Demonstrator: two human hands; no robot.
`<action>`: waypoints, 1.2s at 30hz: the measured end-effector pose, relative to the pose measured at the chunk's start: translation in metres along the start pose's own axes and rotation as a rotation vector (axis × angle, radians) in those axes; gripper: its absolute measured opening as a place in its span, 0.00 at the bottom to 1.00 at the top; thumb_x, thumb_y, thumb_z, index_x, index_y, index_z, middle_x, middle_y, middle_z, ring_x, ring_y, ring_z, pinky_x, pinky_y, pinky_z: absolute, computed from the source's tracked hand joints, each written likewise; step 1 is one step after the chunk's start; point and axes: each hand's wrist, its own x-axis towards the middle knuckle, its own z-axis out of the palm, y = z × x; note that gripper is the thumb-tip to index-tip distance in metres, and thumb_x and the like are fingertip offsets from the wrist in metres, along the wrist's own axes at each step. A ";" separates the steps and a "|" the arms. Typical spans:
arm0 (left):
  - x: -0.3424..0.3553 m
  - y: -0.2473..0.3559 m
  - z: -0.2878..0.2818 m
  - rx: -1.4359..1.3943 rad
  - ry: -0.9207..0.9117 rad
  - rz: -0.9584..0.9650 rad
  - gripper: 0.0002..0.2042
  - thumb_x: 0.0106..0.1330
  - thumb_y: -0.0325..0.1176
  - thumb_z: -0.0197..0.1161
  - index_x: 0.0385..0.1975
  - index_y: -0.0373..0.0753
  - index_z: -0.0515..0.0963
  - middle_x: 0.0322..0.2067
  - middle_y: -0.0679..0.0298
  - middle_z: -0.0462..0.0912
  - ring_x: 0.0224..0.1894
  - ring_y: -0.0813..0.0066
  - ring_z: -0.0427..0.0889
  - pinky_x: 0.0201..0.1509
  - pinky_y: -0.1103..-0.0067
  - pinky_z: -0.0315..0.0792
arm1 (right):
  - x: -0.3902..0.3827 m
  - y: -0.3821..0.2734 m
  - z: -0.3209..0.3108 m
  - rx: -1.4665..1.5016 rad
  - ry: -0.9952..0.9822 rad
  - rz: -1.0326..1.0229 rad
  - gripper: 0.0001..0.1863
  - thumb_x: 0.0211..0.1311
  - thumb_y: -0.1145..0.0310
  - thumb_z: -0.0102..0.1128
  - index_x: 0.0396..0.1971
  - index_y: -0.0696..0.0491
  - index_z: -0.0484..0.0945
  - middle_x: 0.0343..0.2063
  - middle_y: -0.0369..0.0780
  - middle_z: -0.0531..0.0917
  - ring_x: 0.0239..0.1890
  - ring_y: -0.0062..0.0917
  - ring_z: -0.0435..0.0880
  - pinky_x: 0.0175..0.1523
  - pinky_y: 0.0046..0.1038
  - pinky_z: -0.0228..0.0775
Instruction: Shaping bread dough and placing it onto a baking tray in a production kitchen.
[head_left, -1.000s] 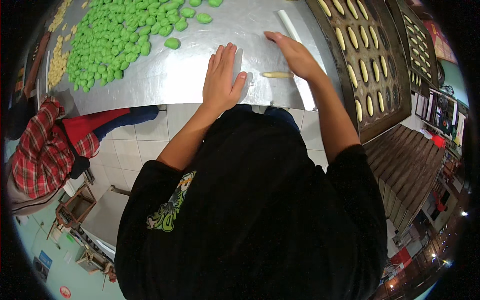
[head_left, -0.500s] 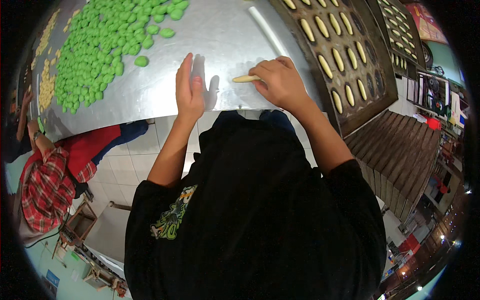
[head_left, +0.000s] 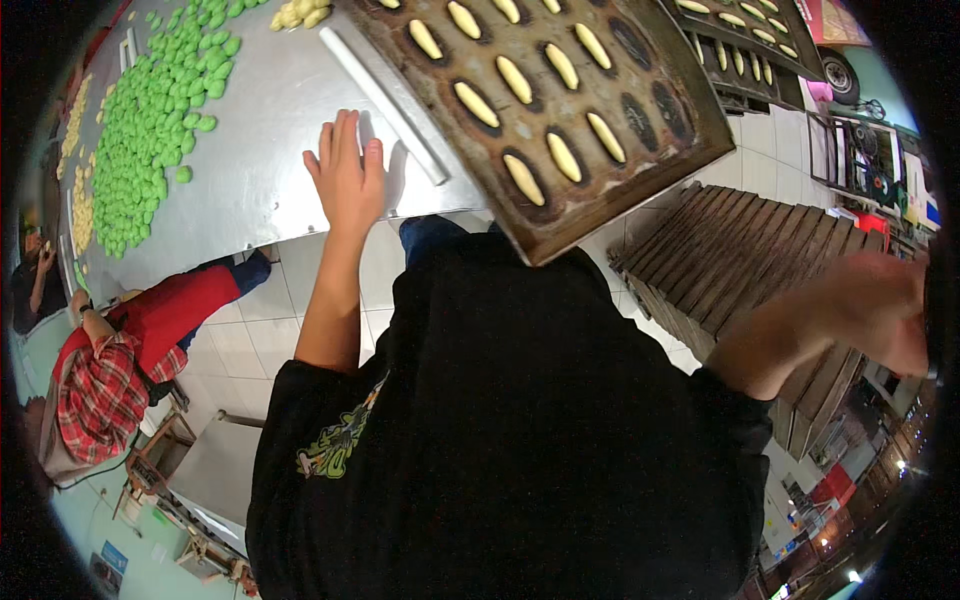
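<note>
My left hand (head_left: pixel 346 180) is held over the metal table (head_left: pixel 265 185), fingers stretched and thumb apart, with nothing in it. Just right of it lies a long white rod (head_left: pixel 385 105). Beside the rod, a dark, worn baking tray (head_left: pixel 590 205) holds rows of pale dough sticks (head_left: pixel 513 80), each in an oval hollow; a few hollows on its right side hold none. My right hand (head_left: pixel 890 315) is far out at the right rim, smeared by motion. Its fingers are cut off or blurred, so I cannot make out whether it holds anything.
Many green dough balls (head_left: pixel 140 150) cover the table's left part, with pale dough pieces (head_left: pixel 300 13) at the back. More filled trays (head_left: pixel 745 25) stand at the far right. Stacked dark trays (head_left: pixel 740 250) stand right of me. A person in a checked shirt (head_left: pixel 100 395) works at left.
My right hand has swung from the table out to the far right; the dough stick it held no longer shows there. My left hand has flattened and spread. The view has shifted rightward.
</note>
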 end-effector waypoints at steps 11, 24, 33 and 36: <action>-0.006 0.004 0.005 0.096 0.048 0.003 0.21 0.70 0.41 0.47 0.60 0.42 0.69 0.64 0.58 0.68 0.68 0.54 0.61 0.71 0.53 0.45 | -0.154 0.018 0.045 0.095 -1.256 0.523 0.15 0.57 0.63 0.64 0.43 0.52 0.81 0.40 0.45 0.84 0.42 0.41 0.82 0.46 0.37 0.75; 0.003 0.014 0.004 0.000 0.122 -0.086 0.14 0.62 0.36 0.60 0.46 0.41 0.78 0.55 0.59 0.77 0.62 0.57 0.70 0.65 0.48 0.53 | -0.164 0.000 0.073 -0.114 -1.633 0.534 0.21 0.62 0.52 0.57 0.50 0.48 0.76 0.46 0.44 0.81 0.46 0.43 0.80 0.49 0.41 0.72; 0.169 -0.097 -0.021 -0.034 0.295 -0.097 0.17 0.59 0.29 0.60 0.50 0.39 0.77 0.49 0.52 0.79 0.50 0.53 0.78 0.53 0.67 0.73 | -0.129 -0.078 0.064 0.267 -1.065 0.604 0.21 0.62 0.67 0.61 0.54 0.58 0.73 0.48 0.49 0.79 0.51 0.41 0.78 0.57 0.36 0.68; 0.209 -0.109 -0.024 0.151 0.145 -0.019 0.19 0.59 0.30 0.61 0.52 0.45 0.78 0.51 0.54 0.78 0.51 0.50 0.77 0.54 0.66 0.73 | -0.113 -0.144 0.063 0.614 -1.208 0.796 0.21 0.60 0.69 0.63 0.52 0.59 0.74 0.47 0.49 0.79 0.53 0.39 0.77 0.59 0.32 0.65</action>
